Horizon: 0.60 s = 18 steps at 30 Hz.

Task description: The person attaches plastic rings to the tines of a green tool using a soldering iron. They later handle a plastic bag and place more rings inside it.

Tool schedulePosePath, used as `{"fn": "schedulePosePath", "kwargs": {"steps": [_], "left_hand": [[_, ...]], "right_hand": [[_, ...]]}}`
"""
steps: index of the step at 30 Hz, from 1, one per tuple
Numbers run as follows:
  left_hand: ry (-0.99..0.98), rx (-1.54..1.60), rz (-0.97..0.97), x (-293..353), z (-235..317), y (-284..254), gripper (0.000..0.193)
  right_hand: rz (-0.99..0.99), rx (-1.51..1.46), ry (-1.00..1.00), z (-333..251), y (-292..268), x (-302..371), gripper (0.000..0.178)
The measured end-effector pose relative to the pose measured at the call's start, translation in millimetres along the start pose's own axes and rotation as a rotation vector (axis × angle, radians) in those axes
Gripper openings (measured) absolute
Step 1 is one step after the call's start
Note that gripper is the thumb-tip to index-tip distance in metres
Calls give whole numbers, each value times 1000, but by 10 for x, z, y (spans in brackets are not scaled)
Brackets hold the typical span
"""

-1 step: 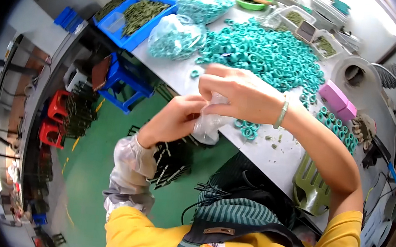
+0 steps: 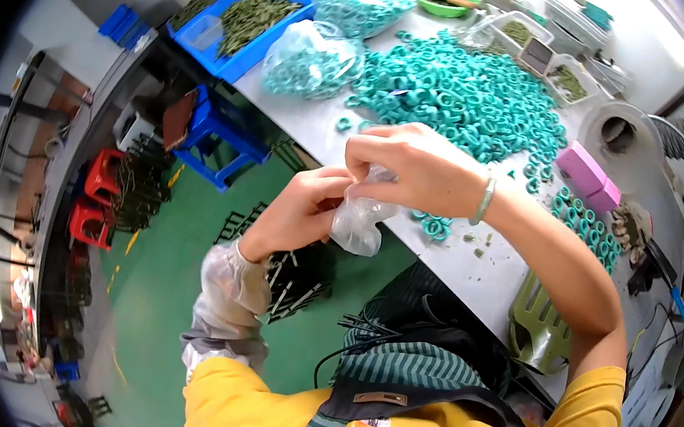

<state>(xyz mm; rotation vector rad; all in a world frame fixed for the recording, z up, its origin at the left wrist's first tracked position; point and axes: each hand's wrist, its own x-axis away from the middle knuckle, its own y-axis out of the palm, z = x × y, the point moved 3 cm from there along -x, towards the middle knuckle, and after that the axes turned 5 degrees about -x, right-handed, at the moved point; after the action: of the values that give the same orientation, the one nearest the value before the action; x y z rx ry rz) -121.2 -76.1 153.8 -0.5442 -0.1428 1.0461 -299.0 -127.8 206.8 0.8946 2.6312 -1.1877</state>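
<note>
A clear plastic bag [image 2: 357,227] is at the middle of the frame, held up between both hands. The left hand [image 2: 296,213], coming in from the lower left, is closed with bent fingers on the bag's left side. The right hand [image 2: 417,170] reaches across from the right of the frame, its fingers curled and its thumb laid along the upper part of the bag, so it seems to be pinching the plastic near the top; the exact contact between the fingertips is hidden

The relation that matters is this: the bag lies just to the right of the left hand and below the fingers of the right, touching both, so neither is clearly nearer. Its long axis runs roughly up and down the frame, with a slight lean, the narrow gathered part between the fingers and the looser crumpled part hanging toward the lower edge. Seen from above, that lower part falls past the edge of the desk [image 2: 468,285], over the green floor [image 2: 160,278]. Whether anything is inside cannot be told

A broad heap of teal rings [image 2: 463,93] spreads over the desk in the upper middle of the frame, well apart from the bag, while a small ring cluster [image 2: 435,227] sits near it, just to its right, under the right forearm
</note>
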Motion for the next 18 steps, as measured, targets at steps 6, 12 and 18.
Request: {"fn": "schedulePosePath", "kwargs": {"steps": [6, 12, 18], "left_hand": [[-235, 674, 410, 973, -417, 297, 82], [-493, 765, 483, 1414, -1070, 819, 34], [-699, 668, 732, 1203, -2799, 762, 24]], "right_hand": [[176, -324, 343, 317, 1193, -50, 22], [267, -980, 1059, 704, 2365, 571, 34], [-113, -709, 715, 39, 1479, 1036, 34]]}}
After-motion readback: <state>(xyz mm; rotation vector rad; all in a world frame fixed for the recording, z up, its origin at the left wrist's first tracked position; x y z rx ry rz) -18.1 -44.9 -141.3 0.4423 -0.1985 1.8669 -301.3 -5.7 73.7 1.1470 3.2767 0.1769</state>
